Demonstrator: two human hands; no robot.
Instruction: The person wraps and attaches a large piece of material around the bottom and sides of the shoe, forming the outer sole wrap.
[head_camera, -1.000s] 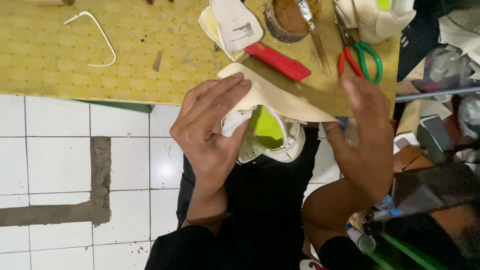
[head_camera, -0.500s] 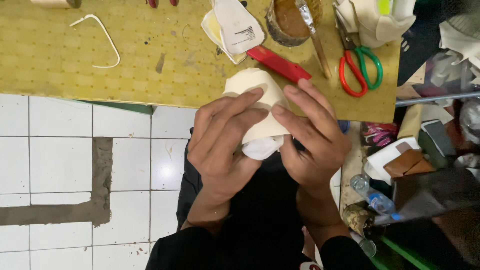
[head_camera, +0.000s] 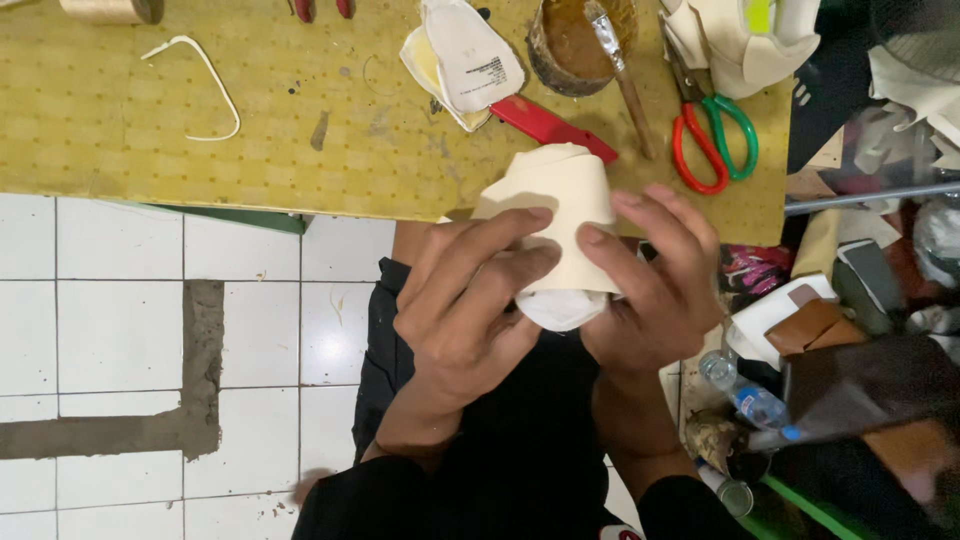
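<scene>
Both my hands wrap a cream sheet of material (head_camera: 555, 190) around a white shoe part (head_camera: 560, 308) held above my lap, just in front of the yellow work board (head_camera: 150, 170). My left hand (head_camera: 465, 310) grips it from the left, fingers pressed across the cream sheet. From the right, my right hand (head_camera: 655, 285) closes over the same sheet. Only the white lower edge of the shoe part shows; the rest is covered.
On the board lie a red-handled knife (head_camera: 550, 125), red and green scissors (head_camera: 710, 135), a glue pot with a brush (head_camera: 580, 40), a white insole piece (head_camera: 465, 60), a white bent strip (head_camera: 200, 80) and white shoe uppers (head_camera: 740, 40). Clutter and a bottle (head_camera: 745, 395) fill the right; white floor tiles lie left.
A second ago the cream sheet lay open over the shoe part with its yellow-green inside showing and my right hand apart. Now both hands have folded the sheet closed around it.
</scene>
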